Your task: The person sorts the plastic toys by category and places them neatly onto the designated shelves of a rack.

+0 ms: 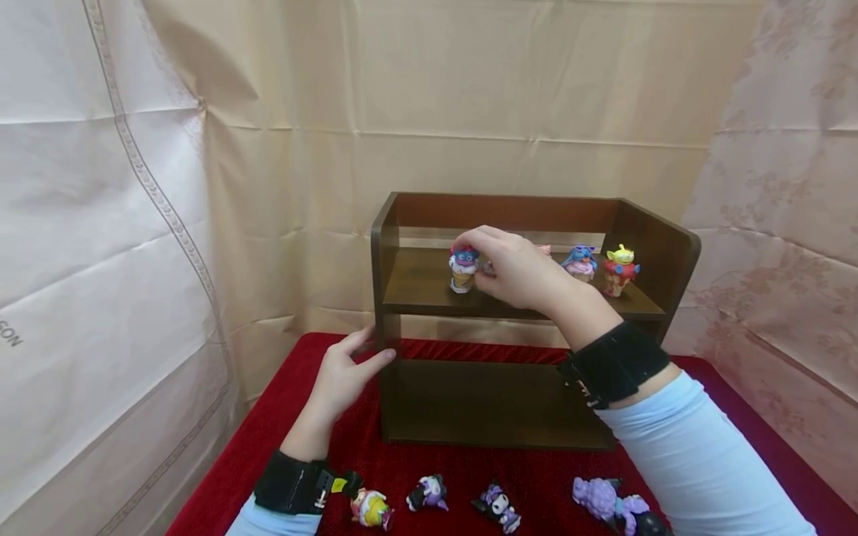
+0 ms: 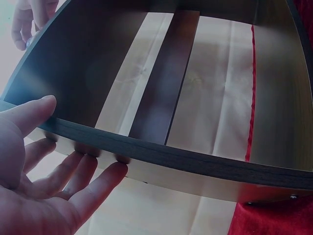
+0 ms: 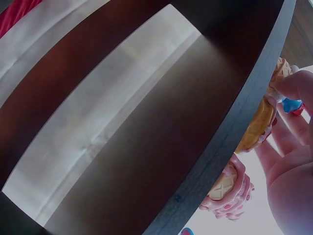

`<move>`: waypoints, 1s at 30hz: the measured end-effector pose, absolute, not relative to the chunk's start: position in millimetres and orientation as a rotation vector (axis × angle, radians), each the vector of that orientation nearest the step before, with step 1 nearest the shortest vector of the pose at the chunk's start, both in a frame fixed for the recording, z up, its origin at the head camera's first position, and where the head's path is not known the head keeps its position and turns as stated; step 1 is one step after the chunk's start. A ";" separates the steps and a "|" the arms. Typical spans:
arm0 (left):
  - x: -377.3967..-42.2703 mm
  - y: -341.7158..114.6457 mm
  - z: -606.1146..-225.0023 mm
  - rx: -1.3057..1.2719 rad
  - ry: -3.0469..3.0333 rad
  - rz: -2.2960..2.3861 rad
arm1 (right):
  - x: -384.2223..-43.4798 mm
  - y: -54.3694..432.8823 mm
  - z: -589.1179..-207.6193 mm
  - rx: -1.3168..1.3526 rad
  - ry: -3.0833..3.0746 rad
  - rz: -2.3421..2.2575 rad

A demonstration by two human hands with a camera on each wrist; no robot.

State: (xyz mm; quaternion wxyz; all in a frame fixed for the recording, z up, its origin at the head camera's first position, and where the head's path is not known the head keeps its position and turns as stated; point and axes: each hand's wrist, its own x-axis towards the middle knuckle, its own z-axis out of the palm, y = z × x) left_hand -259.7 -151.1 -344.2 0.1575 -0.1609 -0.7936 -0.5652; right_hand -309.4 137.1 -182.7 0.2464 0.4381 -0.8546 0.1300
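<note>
My right hand (image 1: 512,268) pinches a blue-and-red figurine on an ice-cream cone (image 1: 461,279) at the left of the upper shelf. In the right wrist view, thumb and fingers meet at its cone (image 3: 280,73). Against the left side panel of the brown wooden shelf unit (image 1: 386,275) rests my left hand (image 1: 342,376). The thumb lies at the panel's front edge, with fairly straight fingers touching its outer face. Further right stand a blue figurine on a pink cone (image 1: 579,264) and a yellow-green figurine (image 1: 620,269). Other figurines are partly hidden behind my right hand.
On the red cloth (image 1: 268,447), in front of the unit, lie a yellow figurine (image 1: 372,509), two black-and-purple figurines (image 1: 429,493) and purple figures (image 1: 603,499). The lower shelf (image 1: 496,402) sits just above the cloth. Pale curtains hang behind and at both sides.
</note>
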 end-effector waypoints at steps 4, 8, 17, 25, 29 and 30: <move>-273.9 -156.6 -358.1 -0.483 -2.251 -1.616 | -309.8 136.0 -181.5 1.189 -2.358 0.379; -280.9 -160.3 -365.7 -0.507 -2.233 -1.619 | -310.9 134.7 -180.8 1.194 -2.380 0.395; -282.9 -159.9 -366.8 -0.526 -2.237 -1.583 | -312.4 133.7 -181.1 1.175 -2.432 0.400; -283.8 -159.5 -367.3 -0.520 -2.248 -1.567 | -313.7 135.3 -182.2 1.173 -2.431 0.400; -282.8 -159.4 -366.9 -0.498 -2.257 -1.569 | -314.1 134.9 -182.2 1.188 -2.407 0.400; -282.7 -159.4 -366.9 -0.492 -2.260 -1.569 | -314.1 134.7 -182.2 1.190 -2.399 0.399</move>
